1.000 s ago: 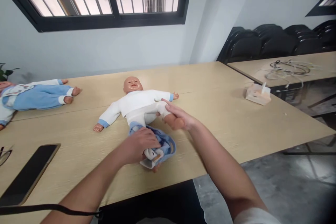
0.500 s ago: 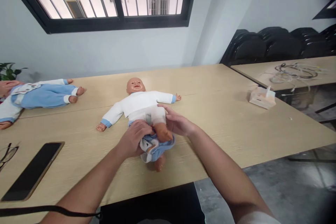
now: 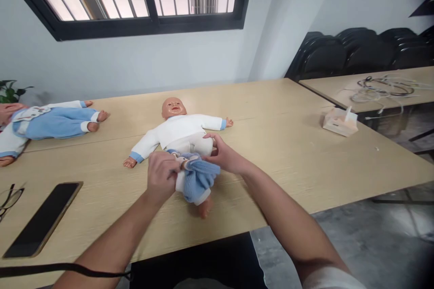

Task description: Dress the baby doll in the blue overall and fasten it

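Note:
A baby doll [image 3: 181, 127] in a white top lies on its back on the wooden table [image 3: 288, 153], head away from me. Light blue trousers [image 3: 198, 179] are bunched over its legs, and one bare foot [image 3: 204, 208] sticks out toward me. My left hand [image 3: 162, 176] is closed on the trousers' waist at the doll's left side. My right hand [image 3: 223, 156] pinches the waist edge at the doll's hip on the other side.
A second doll [image 3: 47, 123] in blue clothes lies at the far left. A black phone [image 3: 42, 219] and glasses [image 3: 8, 198] lie near the left front edge. A small tissue box [image 3: 340, 122] stands at the right. Cables [image 3: 383, 86] lie on another table, with black chairs [image 3: 359, 52] behind.
My right hand let go of the doll's raised leg and moved to the trousers' waist. Both hands drew the blue trousers up from the feet over the legs toward the hips.

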Demonstrator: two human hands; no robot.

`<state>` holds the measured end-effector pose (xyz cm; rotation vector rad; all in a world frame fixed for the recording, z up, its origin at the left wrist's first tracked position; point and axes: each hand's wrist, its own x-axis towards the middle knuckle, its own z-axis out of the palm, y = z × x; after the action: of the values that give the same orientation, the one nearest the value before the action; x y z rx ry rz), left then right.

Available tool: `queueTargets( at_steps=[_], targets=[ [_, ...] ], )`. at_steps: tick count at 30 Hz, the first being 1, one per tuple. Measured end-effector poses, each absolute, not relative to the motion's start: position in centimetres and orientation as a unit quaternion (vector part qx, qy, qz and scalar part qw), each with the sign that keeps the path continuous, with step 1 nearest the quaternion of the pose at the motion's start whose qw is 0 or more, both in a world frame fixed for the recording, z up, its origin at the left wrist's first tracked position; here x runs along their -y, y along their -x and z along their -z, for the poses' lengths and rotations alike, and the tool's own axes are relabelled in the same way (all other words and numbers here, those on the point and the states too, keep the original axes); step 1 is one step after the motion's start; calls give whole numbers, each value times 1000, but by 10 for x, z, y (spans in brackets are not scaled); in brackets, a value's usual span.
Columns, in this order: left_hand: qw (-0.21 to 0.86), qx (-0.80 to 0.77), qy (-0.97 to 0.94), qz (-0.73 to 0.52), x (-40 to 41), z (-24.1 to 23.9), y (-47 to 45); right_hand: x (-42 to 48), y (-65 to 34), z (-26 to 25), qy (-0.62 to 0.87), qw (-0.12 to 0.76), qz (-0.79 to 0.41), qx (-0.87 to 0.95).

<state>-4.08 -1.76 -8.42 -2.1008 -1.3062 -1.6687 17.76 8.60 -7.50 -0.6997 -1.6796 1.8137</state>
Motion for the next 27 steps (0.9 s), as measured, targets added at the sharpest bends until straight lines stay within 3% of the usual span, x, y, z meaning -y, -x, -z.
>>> queueTargets(
  at_steps=[7, 14, 18, 22, 27],
  targets=[
    [23, 342, 818, 462, 10, 72, 49, -84, -168, 83, 282, 334, -667, 603],
    [-73, 436, 781, 442, 12, 79, 48, -81, -161, 82, 324, 374, -656, 570],
    [-27, 437, 718, 542, 13, 82, 41, -80, -161, 83, 324, 368, -643, 588],
    [60, 354, 770, 527, 14, 67, 42, -80, -160, 85, 317, 367, -651, 583],
    [38, 305, 807, 504, 12, 54, 50, -77, -160, 81, 322, 358, -669, 566]
  ],
)
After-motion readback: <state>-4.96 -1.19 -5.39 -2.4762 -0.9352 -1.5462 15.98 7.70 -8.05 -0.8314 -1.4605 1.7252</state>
